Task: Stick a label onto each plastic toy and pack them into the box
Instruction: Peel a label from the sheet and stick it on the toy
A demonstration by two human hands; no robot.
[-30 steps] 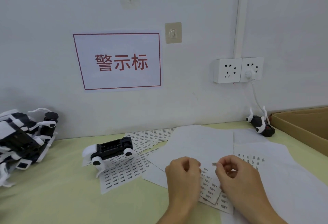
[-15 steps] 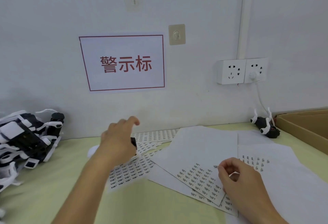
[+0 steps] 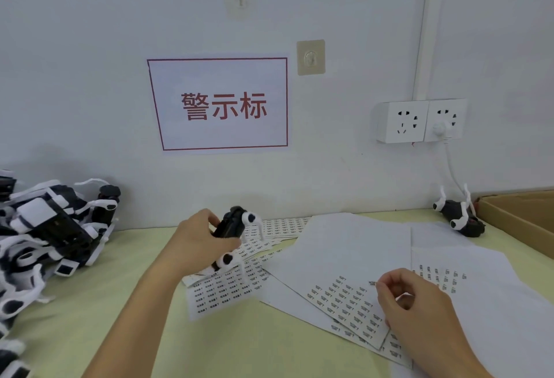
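Observation:
My left hand [image 3: 199, 244] grips a black and white plastic toy [image 3: 232, 226] and holds it tilted just above the label sheets [image 3: 227, 284] at the table's middle. My right hand [image 3: 410, 302] pinches a small peeled label [image 3: 372, 282] between thumb and forefinger, over a white sheet of small labels [image 3: 347, 302]. A pile of black and white toys [image 3: 45, 237] lies at the left. One more toy [image 3: 458, 216] lies at the back right, beside the cardboard box [image 3: 518, 216].
Large white backing sheets [image 3: 359, 246] cover the right half of the pale green table [image 3: 105, 326]. A wall with a red-lettered sign [image 3: 220, 105] and a double socket [image 3: 419, 121] with a plugged cable stands right behind the table.
My left hand left the label sheet, reached to the toy at centre left, took hold of it and lifted it. My right hand stayed in place with the peeled label.

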